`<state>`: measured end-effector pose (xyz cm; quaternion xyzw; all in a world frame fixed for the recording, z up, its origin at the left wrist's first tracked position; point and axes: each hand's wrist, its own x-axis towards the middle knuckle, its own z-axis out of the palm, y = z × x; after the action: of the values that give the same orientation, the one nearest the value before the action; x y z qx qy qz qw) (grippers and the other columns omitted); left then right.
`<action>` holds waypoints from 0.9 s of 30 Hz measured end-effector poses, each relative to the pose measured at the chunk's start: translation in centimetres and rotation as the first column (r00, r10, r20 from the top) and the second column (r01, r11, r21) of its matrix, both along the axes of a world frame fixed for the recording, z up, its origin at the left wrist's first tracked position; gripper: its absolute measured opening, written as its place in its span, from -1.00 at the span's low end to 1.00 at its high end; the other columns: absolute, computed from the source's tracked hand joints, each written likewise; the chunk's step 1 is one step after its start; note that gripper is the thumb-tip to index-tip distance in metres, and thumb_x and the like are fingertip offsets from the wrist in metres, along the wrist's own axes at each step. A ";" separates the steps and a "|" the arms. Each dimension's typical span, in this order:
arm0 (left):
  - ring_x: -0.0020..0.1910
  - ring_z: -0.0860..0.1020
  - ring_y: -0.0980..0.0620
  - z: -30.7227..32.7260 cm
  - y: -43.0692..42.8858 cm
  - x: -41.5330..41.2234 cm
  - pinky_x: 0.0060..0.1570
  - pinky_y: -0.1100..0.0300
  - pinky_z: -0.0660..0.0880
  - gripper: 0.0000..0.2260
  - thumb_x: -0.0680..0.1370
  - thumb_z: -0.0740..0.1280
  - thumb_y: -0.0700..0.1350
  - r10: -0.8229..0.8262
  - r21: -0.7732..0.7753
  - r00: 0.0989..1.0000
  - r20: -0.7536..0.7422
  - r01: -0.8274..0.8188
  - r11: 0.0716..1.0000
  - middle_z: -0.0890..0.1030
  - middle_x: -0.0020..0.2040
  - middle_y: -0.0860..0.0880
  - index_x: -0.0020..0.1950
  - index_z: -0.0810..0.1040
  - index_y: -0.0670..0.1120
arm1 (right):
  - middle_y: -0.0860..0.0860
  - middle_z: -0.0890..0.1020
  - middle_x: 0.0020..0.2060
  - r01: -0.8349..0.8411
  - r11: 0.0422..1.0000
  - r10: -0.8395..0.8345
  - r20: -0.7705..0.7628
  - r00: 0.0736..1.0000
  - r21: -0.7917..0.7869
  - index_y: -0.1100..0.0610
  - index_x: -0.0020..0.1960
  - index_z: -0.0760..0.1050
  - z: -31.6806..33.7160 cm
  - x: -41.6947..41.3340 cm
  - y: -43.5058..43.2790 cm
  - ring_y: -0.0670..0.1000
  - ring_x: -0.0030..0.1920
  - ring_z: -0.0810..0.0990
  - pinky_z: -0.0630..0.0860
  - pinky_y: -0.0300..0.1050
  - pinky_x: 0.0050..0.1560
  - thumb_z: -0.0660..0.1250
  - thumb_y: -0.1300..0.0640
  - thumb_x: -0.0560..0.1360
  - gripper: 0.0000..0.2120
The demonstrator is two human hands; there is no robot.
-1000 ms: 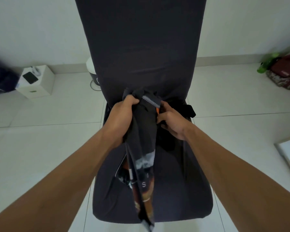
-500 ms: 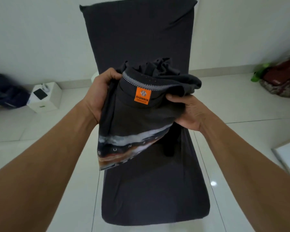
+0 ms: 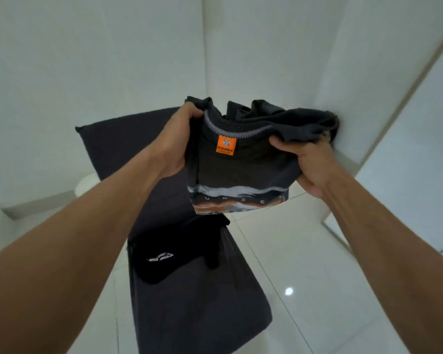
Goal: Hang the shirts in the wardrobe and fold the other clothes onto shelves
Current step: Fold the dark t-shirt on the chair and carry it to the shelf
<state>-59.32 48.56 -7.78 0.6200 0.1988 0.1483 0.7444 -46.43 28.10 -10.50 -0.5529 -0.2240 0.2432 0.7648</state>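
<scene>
**Arm and hand position**

Both bare forearms reach forward from the near left and near right and converge toward the centre. The left hand (image 3: 178, 143) is held high, its fingers curled over the left collar edge of a dark shirt (image 3: 241, 169). The right hand (image 3: 311, 162) sits slightly lower and further right. Its thumb presses on the front of the bunched cloth, and its fingers are hidden behind it. The hands are apart, with the shirt stretched between them.
</scene>
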 end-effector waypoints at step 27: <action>0.18 0.62 -0.19 15.9 -54.7 20.4 0.30 -0.08 0.50 -0.59 0.46 0.24 -0.43 -0.859 0.308 0.469 -0.206 0.864 0.398 0.66 0.16 -0.22 0.28 0.53 -0.21 | 0.02 0.75 -0.01 0.886 0.451 -0.868 0.177 0.464 -0.107 0.13 0.07 0.66 14.8 -3.0 -57.9 0.05 0.08 0.70 0.60 -0.04 0.12 0.54 0.38 0.36 -0.67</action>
<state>-38.90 -6.10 8.15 0.7623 -0.1758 -0.2263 0.5804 -49.44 -29.81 4.27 -0.6681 0.0802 -0.1935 0.7139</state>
